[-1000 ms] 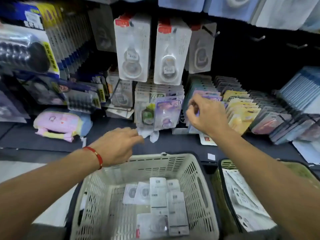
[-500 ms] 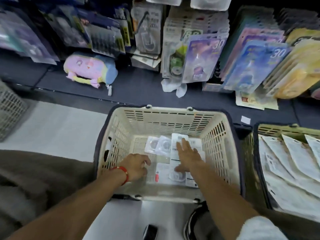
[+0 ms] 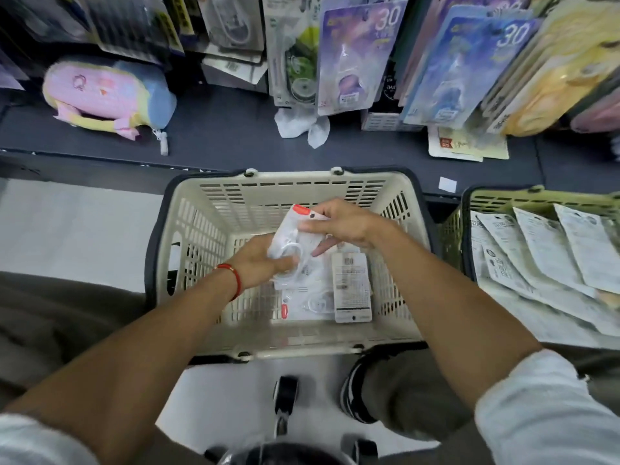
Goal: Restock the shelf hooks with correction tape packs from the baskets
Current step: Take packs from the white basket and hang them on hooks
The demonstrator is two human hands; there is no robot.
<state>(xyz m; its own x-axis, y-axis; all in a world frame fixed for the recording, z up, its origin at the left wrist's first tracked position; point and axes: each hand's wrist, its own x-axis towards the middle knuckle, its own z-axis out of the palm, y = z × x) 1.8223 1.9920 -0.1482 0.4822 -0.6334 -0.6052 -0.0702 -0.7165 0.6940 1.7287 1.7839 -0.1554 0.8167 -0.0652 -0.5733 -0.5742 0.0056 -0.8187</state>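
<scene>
A cream basket [image 3: 288, 186] stands on the floor below the shelf. Both hands are inside it, lifting a white correction tape pack [image 3: 292, 236] with a red corner. My left hand [image 3: 260, 261] grips the pack's lower end. My right hand [image 3: 342, 223] pinches its upper end near the red corner. More correction tape packs [image 3: 350, 290] lie flat on the basket floor. Purple and blue carded packs [image 3: 355, 55] hang on the shelf hooks above.
A green basket [image 3: 496, 196] full of white flat packets stands to the right. A pastel plush pouch [image 3: 107, 95] lies on the dark shelf base at the left. Crumpled plastic [image 3: 298, 125] lies under the hanging packs. My shoe [image 3: 355, 391] is just behind the cream basket.
My hands dropped from the shelf hooks into the cream basket, touched the packs, and now hold one pack raised above the others. The view tilted downward.
</scene>
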